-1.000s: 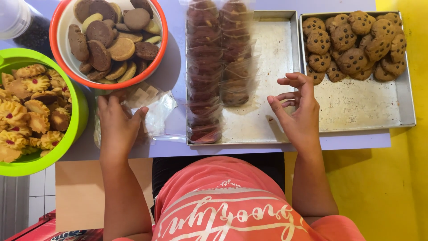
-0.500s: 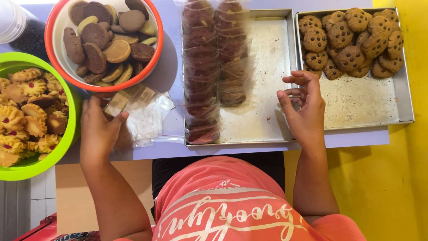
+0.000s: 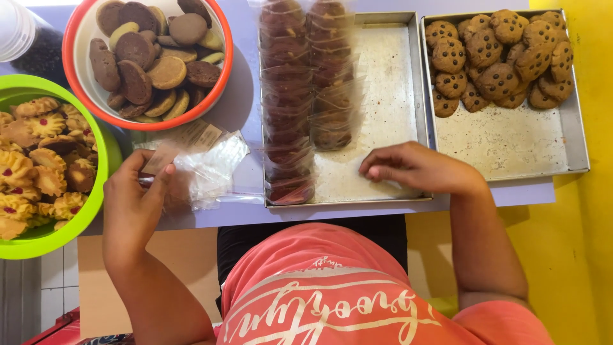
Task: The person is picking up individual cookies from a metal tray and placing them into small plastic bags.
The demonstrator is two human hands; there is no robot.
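Between left hand (image 3: 131, 204) fingers (image 3: 159, 179), a pinched clear plastic bag (image 3: 204, 166) (right hand (image 3: 418, 169) fingers loosely curled, empty).

A home baking and packing table: bowls of cookies (image 3: 147, 61), metal baking trays (image 3: 511, 144), clear wrappers (image 3: 204, 166).

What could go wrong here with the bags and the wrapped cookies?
The left hand pinches one clear bag from a loose pile of clear bags near the table edge; others may slide off. The right hand rests in the tray beside the wrapped cookie stacks, which it may knock over.
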